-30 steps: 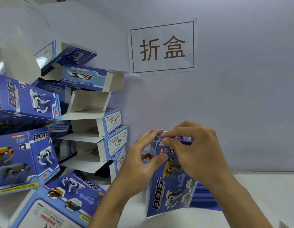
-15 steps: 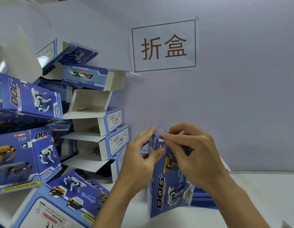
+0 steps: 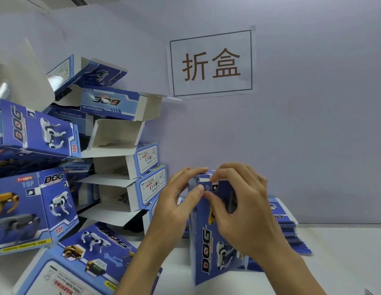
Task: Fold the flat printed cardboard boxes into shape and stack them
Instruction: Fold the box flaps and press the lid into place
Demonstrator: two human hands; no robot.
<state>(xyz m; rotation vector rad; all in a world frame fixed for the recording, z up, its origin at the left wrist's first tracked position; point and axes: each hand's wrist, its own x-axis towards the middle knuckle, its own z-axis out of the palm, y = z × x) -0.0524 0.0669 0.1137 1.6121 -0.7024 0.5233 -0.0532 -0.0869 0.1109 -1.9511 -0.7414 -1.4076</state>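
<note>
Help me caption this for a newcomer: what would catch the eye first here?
Probably the two hands at lower centre: the left hand and right hand pinch the top flap of an upright blue box standing on the table. Next, the leaning pile of folded boxes filling the left side. Then the paper sign on the wall above, and the flat stack behind the hands.

two hands: left hand, right hand. one upright box between them. one stack of flat boxes behind. one wall sign. about ten folded boxes piled at left; exact count unclear.
</note>
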